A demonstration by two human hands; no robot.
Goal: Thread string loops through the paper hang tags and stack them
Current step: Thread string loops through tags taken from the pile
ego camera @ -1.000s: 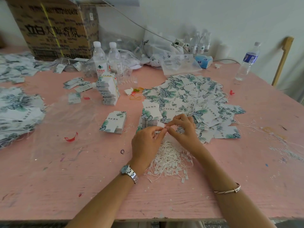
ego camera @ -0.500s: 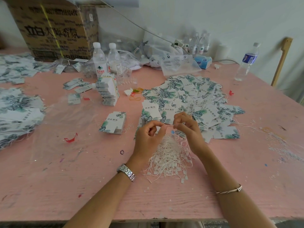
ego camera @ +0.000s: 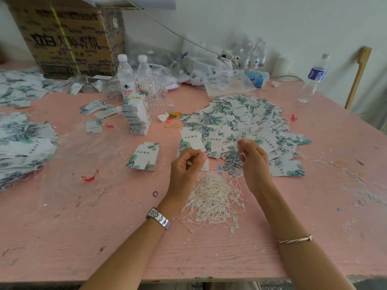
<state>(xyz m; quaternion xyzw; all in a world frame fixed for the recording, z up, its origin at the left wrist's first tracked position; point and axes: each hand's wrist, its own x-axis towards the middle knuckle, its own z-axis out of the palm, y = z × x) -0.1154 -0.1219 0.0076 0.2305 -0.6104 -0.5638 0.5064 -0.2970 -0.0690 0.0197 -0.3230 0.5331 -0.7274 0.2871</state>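
White string (ego camera: 222,147) stretches between the hands I watch: left hand (ego camera: 186,164) pinches one end, right hand (ego camera: 254,162) the other, above the loop pile (ego camera: 213,197); hang tags (ego camera: 240,122) lie just behind on the surface (ego camera: 125,237).

A pink, scuffed tabletop (ego camera: 62,237) fills the room's foreground. Behind the tabletop rises a plain white wall (ego camera: 272,21). A wooden frame (ego camera: 358,76) stands beside the tabletop's far right corner.

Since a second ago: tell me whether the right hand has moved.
Yes. Against the pile of string loops, the right hand has shifted right and slightly farther away, apart from the left hand, stretching a string between them.
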